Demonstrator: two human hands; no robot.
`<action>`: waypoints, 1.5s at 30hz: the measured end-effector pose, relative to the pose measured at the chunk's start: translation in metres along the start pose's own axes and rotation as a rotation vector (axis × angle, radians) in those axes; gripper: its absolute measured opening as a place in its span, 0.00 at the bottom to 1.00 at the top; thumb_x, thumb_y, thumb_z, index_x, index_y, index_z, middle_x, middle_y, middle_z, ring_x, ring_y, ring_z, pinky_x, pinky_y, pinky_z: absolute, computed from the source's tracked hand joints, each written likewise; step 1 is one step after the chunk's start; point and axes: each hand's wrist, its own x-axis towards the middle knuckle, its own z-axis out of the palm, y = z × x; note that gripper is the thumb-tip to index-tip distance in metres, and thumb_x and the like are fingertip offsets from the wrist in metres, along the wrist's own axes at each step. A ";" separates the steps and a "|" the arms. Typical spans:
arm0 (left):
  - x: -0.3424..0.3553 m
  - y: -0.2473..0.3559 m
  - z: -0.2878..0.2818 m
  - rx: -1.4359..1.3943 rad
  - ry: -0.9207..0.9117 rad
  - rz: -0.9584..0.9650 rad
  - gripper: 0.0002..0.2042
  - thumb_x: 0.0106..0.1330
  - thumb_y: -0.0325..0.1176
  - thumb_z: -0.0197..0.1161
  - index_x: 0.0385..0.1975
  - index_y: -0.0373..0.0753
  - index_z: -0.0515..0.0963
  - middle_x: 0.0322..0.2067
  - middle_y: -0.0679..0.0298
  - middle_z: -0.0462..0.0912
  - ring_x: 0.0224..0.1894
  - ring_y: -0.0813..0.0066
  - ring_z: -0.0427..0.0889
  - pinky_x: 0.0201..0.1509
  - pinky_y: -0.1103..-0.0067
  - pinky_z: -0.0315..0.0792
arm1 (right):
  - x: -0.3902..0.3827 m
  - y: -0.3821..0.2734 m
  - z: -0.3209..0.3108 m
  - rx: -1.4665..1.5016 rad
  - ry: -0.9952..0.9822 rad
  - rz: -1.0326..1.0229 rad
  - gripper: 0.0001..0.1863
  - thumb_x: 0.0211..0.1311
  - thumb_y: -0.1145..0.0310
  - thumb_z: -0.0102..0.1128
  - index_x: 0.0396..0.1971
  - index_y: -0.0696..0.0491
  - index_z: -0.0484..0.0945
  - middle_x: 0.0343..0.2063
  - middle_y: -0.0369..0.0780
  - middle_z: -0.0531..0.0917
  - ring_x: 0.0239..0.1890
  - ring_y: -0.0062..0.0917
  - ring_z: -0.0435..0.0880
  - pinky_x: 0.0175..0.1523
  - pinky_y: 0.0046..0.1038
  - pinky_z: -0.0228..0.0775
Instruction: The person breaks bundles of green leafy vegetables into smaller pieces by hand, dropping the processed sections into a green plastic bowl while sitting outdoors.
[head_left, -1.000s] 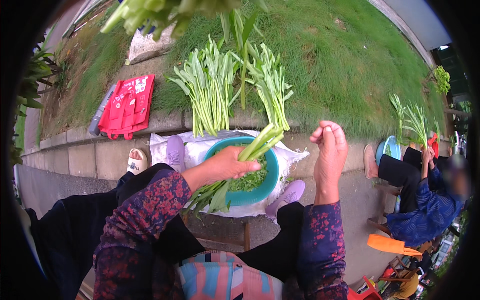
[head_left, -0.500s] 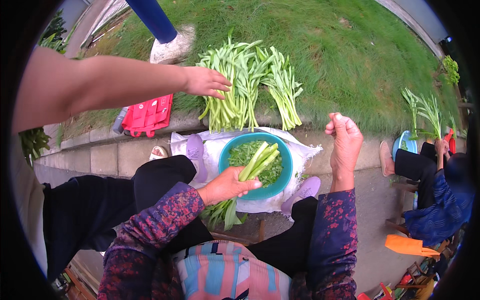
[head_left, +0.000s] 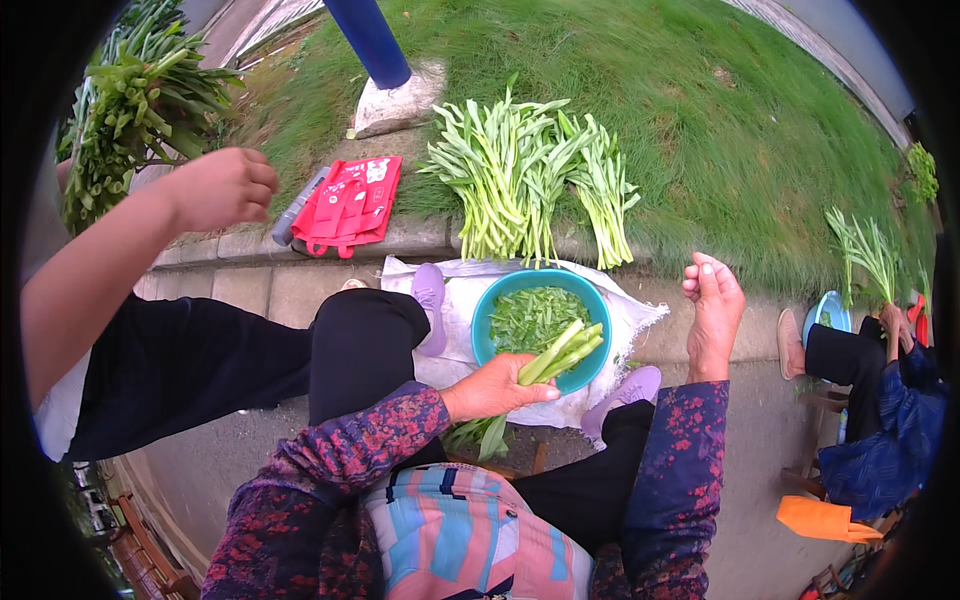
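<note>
My left hand [head_left: 495, 388] is closed round a small bunch of leafy green vegetable stalks [head_left: 562, 352]. Their pale cut ends point over the rim of a teal basin [head_left: 483, 318], while leaves [head_left: 492, 440] hang below my palm. Chopped greens [head_left: 535, 316] lie inside the basin. To the right of it, my right hand [head_left: 712, 308] is raised with its fingers curled and the thumb against them; whatever lies between is hidden. Larger bunches of the same greens [head_left: 497, 185] rest on the grass edge beyond the basin.
A white woven sheet [head_left: 455, 345] lies under the basin, between purple shoes [head_left: 430, 308]. At left are another person's arm [head_left: 130, 245], a big bundle of greens [head_left: 135, 110] and a red bag [head_left: 352, 205]. A blue post [head_left: 370, 45] stands behind. Another person [head_left: 880, 440] sits at right.
The view has shifted left, so my things sit farther right. The other person's hand has left the greens and drawn back leftward. A large bundle has come into view. My hands keep their pose.
</note>
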 end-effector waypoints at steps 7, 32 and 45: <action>0.007 0.011 -0.014 0.069 -0.065 0.033 0.15 0.64 0.38 0.60 0.45 0.37 0.71 0.29 0.71 0.71 0.28 0.84 0.69 0.33 0.84 0.68 | 0.002 0.001 0.007 -0.004 -0.005 0.021 0.11 0.65 0.74 0.49 0.45 0.58 0.75 0.30 0.33 0.79 0.28 0.12 0.74 0.35 0.16 0.68; 0.050 -0.011 -0.091 -0.306 0.042 -0.066 0.19 0.64 0.37 0.60 0.53 0.39 0.72 0.39 0.65 0.80 0.33 0.82 0.74 0.41 0.84 0.69 | -0.009 0.023 0.086 -0.382 -0.366 -0.083 0.11 0.50 0.86 0.42 0.18 0.58 0.74 0.18 0.32 0.73 0.24 0.13 0.70 0.30 0.15 0.60; 0.050 -0.006 -0.085 -0.313 -0.048 -0.102 0.22 0.66 0.36 0.58 0.59 0.39 0.67 0.40 0.66 0.78 0.37 0.82 0.71 0.46 0.82 0.68 | -0.017 0.031 0.097 -0.371 -0.510 0.099 0.07 0.64 0.71 0.52 0.30 0.58 0.74 0.22 0.34 0.77 0.27 0.13 0.73 0.34 0.17 0.65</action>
